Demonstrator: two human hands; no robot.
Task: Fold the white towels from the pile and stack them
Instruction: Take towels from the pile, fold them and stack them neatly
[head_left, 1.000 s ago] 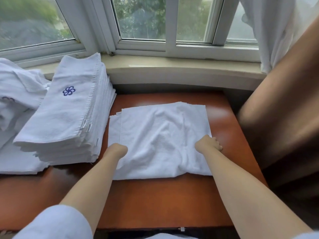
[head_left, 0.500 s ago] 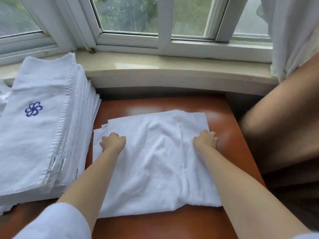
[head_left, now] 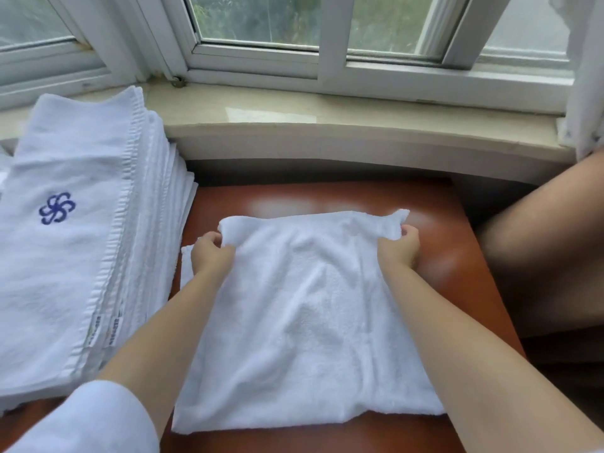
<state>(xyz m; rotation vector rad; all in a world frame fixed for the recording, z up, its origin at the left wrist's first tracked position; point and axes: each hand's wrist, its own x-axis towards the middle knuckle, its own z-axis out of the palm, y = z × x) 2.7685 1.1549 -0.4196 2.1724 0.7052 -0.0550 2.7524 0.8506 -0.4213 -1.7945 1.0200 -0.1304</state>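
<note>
A partly folded white towel [head_left: 304, 322] lies on the reddish-brown table [head_left: 457, 289] in the middle of the view. My left hand [head_left: 210, 255] grips its far left corner and my right hand [head_left: 400, 248] grips its far right corner. The far edge is raised a little off the table between both hands. To the left stands a tall stack of folded white towels [head_left: 65, 256]; the top one bears a blue flower emblem.
A stone window sill [head_left: 327, 125] and white window frames run along the far side of the table. A white curtain [head_left: 585, 76] hangs at the right. A brown padded surface [head_left: 539, 256] rises at the right of the table.
Both hands slid from the towel's near part to its far corners and took hold of them, lifting the far edge. The view moved closer and to the right.
</note>
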